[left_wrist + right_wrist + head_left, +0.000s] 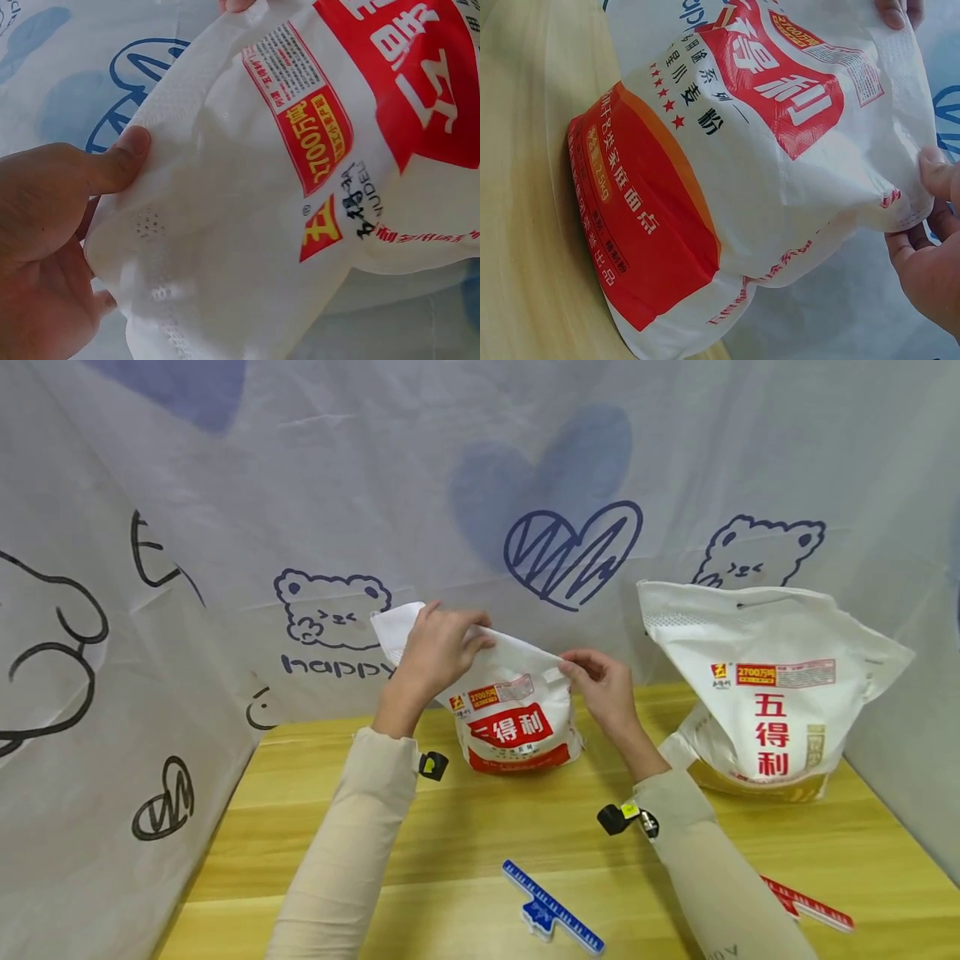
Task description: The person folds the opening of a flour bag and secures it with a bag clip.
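White woven plastic with a red label: that was the small flour bag (516, 727) we held upright at the middle of the wooden table (465, 852), toward its far edge, against the printed cloth backdrop (225, 527). Our left hand (435, 647) pinched the loose top of the bag at its left corner, thumb on the near face and fingers behind, as the left wrist view showed plainly. Our right hand (603, 685) gripped the right end of the same top edge, fingers curled round the fabric. Between the two hands the mouth of the bag was drawn out flat and slanted, higher on the left. We judged the work to be at an early stage: the top was gathered and stretched, but no fold showed in it and nothing clamped it.

A blue sealing clip (551, 910) lay on the near part of the table, just in front of us and well apart from the bag. A red clip (810, 903) lay near the right edge, partly hidden by our right sleeve. A larger flour bag (765, 685) of the same brand stood to the right, apart from the small one, its top loose and unclipped. Nothing stood between our hands and either clip.
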`<action>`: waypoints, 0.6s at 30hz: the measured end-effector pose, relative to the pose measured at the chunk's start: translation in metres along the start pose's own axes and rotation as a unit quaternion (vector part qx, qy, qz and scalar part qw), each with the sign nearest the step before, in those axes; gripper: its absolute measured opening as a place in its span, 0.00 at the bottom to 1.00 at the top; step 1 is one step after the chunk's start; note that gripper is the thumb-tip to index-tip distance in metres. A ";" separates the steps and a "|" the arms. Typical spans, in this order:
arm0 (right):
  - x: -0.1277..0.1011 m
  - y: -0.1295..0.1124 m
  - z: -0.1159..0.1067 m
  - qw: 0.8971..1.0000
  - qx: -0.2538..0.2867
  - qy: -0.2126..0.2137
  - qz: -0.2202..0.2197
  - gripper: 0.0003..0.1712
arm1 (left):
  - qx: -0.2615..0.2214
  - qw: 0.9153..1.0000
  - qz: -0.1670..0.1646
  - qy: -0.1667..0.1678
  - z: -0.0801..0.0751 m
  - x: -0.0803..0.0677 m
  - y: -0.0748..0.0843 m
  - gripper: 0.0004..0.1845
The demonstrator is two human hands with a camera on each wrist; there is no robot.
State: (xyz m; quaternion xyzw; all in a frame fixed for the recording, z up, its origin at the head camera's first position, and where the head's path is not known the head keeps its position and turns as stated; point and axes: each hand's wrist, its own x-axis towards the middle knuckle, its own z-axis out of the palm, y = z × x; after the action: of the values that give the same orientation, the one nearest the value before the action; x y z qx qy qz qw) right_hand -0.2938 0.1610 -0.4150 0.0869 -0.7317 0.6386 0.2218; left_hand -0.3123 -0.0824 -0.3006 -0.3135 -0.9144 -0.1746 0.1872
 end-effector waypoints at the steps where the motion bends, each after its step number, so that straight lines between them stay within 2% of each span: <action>1: 0.000 0.000 0.000 1.000 -0.001 0.000 -0.001 0.14 | -0.001 1.000 0.000 -0.003 0.001 0.000 -0.001 0.10; 5: 0.000 -0.002 -0.001 1.000 -0.009 -0.004 0.003 0.14 | -0.024 1.000 0.005 -0.003 0.001 0.001 -0.004 0.09; 8: -0.002 -0.013 -0.002 1.000 -0.024 -0.007 0.013 0.14 | -0.044 0.999 0.009 0.003 0.001 0.002 -0.005 0.07; 14: -0.012 -0.040 -0.005 0.999 -0.035 -0.018 0.018 0.14 | -0.065 0.997 0.016 0.033 0.004 0.000 -0.006 0.05; 18: -0.012 -0.040 -0.004 0.999 -0.028 -0.024 0.015 0.14 | -0.079 0.996 0.018 0.044 0.007 -0.001 -0.009 0.05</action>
State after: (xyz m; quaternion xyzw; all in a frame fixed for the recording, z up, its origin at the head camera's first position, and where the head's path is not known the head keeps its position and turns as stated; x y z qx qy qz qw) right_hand -0.2656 0.1559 -0.3842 0.0846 -0.7558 0.6187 0.1971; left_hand -0.3190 -0.0870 -0.3093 -0.3353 -0.8832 -0.2562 0.2048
